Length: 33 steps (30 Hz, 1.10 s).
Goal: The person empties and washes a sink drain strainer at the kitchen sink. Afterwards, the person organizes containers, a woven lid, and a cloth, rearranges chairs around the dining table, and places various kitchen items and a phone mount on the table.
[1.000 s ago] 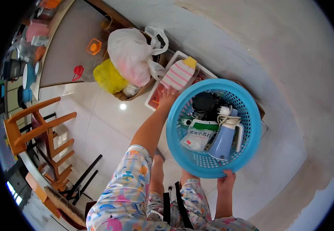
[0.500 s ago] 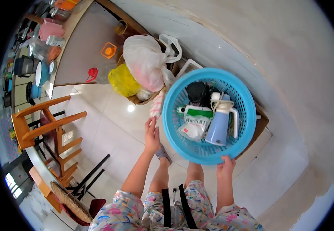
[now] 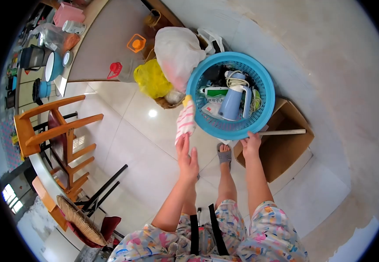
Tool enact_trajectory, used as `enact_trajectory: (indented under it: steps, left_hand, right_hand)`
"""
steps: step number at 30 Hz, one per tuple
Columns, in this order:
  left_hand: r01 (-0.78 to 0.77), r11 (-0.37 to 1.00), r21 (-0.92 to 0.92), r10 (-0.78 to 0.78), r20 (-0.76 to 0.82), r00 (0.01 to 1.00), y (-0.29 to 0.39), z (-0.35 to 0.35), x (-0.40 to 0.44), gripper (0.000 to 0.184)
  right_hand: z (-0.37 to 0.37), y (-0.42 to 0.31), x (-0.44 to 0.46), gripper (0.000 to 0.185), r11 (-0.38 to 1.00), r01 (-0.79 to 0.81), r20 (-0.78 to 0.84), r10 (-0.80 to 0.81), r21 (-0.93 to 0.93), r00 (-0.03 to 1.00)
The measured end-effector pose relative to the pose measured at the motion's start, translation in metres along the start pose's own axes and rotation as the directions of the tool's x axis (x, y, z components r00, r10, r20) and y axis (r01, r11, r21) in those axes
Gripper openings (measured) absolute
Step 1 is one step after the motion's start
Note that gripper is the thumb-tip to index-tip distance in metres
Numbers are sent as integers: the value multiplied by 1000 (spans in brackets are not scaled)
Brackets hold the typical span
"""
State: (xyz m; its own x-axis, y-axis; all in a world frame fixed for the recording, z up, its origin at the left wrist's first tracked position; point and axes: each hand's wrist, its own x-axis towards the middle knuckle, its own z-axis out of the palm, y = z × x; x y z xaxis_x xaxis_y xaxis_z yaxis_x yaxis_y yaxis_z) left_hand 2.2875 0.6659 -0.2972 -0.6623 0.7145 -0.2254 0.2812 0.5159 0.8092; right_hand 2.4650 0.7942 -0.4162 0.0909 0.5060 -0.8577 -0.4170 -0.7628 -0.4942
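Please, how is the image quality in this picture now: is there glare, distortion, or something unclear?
Head view: strong wide-angle bending, with black corners; head view: a small, bright glare spot on the floor, and a washed-out window at lower left; head view: the blue basket and pink-striped item are fairly clear, but small things along the left edge are hard to tell apart.

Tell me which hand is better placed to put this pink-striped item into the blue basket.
The left hand, probably: it holds the pink-striped item by its near end, close to the left side of the blue basket, while the right hand grips the basket's near rim.
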Motion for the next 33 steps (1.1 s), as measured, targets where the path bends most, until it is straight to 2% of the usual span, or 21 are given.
enact_trajectory:
  steps: [2,7,10,13,14,16,17,20,22,23,24,27,28,31,33]
  left_hand:
    - [-87,996,-29,88,36,995,16,11,16,50]
    - [-287,948,-139,303,113,946,49,48,61,53]
    - [-337,936,-99,351,267,898,68,60,83,53]
    - [-251,967,29,215,429,877,58,66,79,49]
    - [-215,977,0,196,415,889,52,66,74,48]
    - [-141,988,-65,155,388,908,32,60,53,44]
    - [-107,994,-33,112,374,921,24,53,41,42]
    - [-30,998,51,11,348,937,-10,25,-3,36]
    - [119,993,23,-120,336,934,-9,-6,-30,33]
    - [110,993,38,-116,318,941,-18,-20,-45,33]
    - [97,994,50,-107,295,949,-23,-36,-58,33]
    - [266,955,-134,-227,254,940,6,-95,-83,33]
    - [261,954,-148,-223,230,947,22,-115,-87,33]
    - [237,947,-216,-214,122,969,75,-175,-100,33]
    - [249,938,-240,-243,54,969,92,-207,-112,36]
  right_hand:
    - [-2,-6,-2,26,999,23,32,-24,49,999]
    - [-13,0,1,20,1000,-10,4,10,0,1000]
    - [-8,-4,-3,13,999,-21,-27,20,-30,999]
    - [-8,-7,-5,8,991,-54,-147,36,-121,988]
    - [-9,-7,-5,6,985,-69,-198,37,-157,979]
    - [-14,-7,-16,7,967,22,-122,-54,-254,991]
    - [-18,-8,-25,9,951,71,-79,-99,-300,992]
    - [-18,-10,-65,19,954,105,-92,-135,-279,986]
    - [-27,-8,-94,25,954,94,-80,-121,-284,989]
    - [-33,-7,-110,28,954,93,-71,-118,-285,991]
    - [-41,-6,-125,32,945,60,-29,-73,-323,997]
    - [-38,-20,-175,36,920,38,185,37,-390,982]
    - [-30,-27,-194,36,911,39,265,78,-410,961]
    - [11,-57,-258,36,841,106,521,226,-531,823]
    - [38,-69,-291,36,785,233,627,237,-573,742]
